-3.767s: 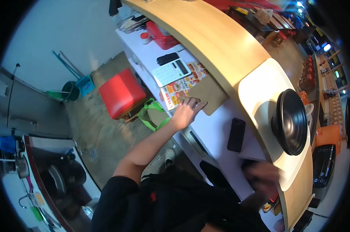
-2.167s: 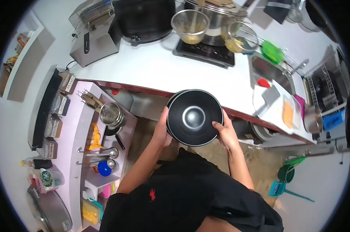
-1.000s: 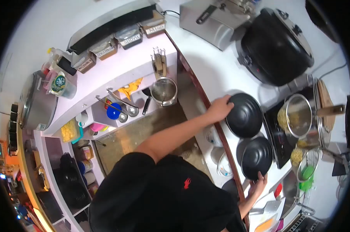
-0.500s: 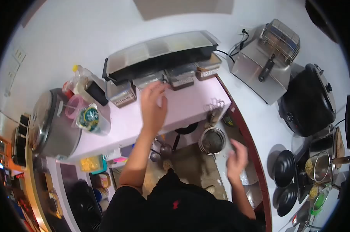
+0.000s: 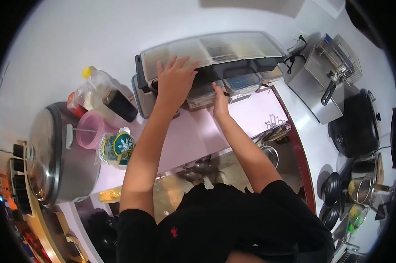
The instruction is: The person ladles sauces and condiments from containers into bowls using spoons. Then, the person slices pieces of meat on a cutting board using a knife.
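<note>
My left hand [image 5: 174, 83] rests with spread fingers on the clear lid of the long black condiment box [image 5: 224, 48], near its left part. Beside it, my right hand [image 5: 221, 98] touches a lidded clear container [image 5: 201, 97] below the box's front edge; the thumb points up and the other fingers are mostly hidden. A second lidded container [image 5: 242, 84] stands to the right of that hand, and another [image 5: 273, 74] is farther right. A further container [image 5: 144, 101] sits at the left, partly behind my left forearm.
Left on the pink shelf are a dark sauce bottle [image 5: 119, 104], a pink cup [image 5: 90, 129], a green-labelled tub [image 5: 119, 147] and a large steel pot [image 5: 71, 153]. At right stand a steel fryer [image 5: 316, 83], a black cooker [image 5: 355, 125] and two black bowls [image 5: 331, 188].
The two black bowls were set down on the white counter. The view turned to the pink shelf, and both my hands moved onto the condiment box and the container below it.
</note>
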